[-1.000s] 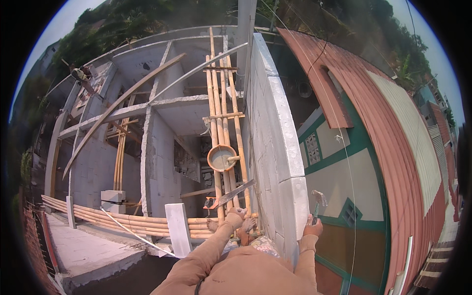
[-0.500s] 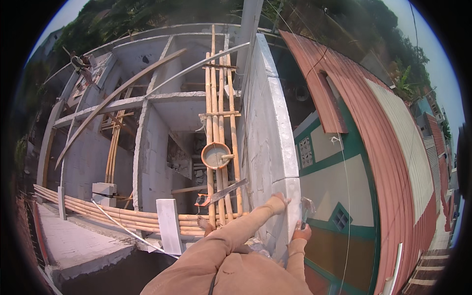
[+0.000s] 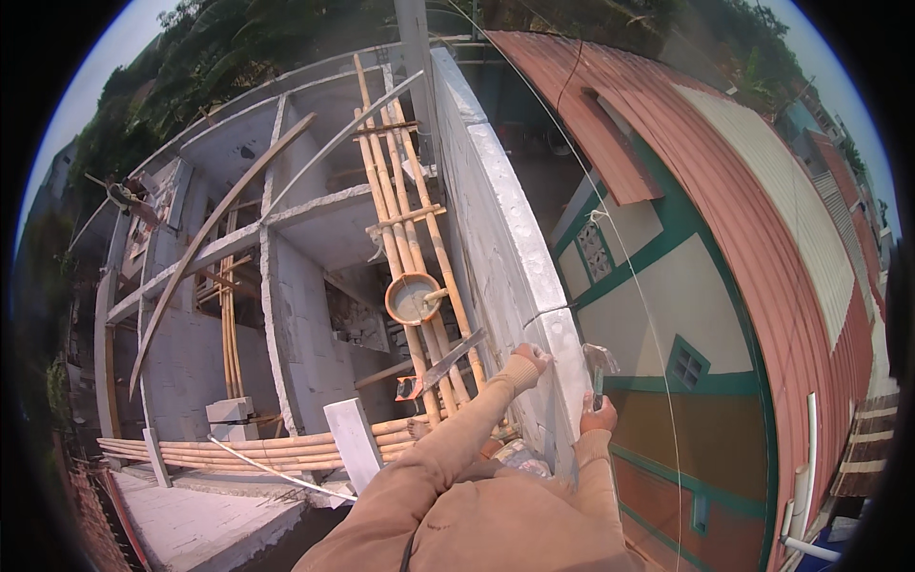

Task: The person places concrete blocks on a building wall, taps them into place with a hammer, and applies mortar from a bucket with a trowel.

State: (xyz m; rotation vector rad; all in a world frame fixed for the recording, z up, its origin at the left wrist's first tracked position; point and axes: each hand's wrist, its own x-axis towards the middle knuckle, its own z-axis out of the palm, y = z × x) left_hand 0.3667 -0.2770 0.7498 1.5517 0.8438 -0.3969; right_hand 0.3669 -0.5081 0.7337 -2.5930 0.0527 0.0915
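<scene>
A light-grey block wall (image 3: 505, 200) runs away in front of me, with a dark joint between its long stretch and the nearest block (image 3: 564, 351). My left hand (image 3: 532, 358) is closed at the inner edge of that block; what its fingers hold, if anything, is hidden. On the outer side, my right hand (image 3: 599, 418) grips a hand tool (image 3: 600, 358) with a dark handle and a shiny metal head, held upright beside the block. The head's exact shape is too blurred to make out.
Left of the wall, bamboo poles (image 3: 405, 250) span open rooms, carrying an orange-rimmed bucket (image 3: 414, 298) of grey mix and a handsaw (image 3: 441, 369). A white block (image 3: 353, 442) stands near my bare foot. A thin line (image 3: 640, 286) hangs on the right, before a red corrugated roof (image 3: 753, 238).
My view has turned, so the wall leans further left. The left hand has drawn its fingers back from the block's top to its inner edge. The joint beyond the near block looks darker.
</scene>
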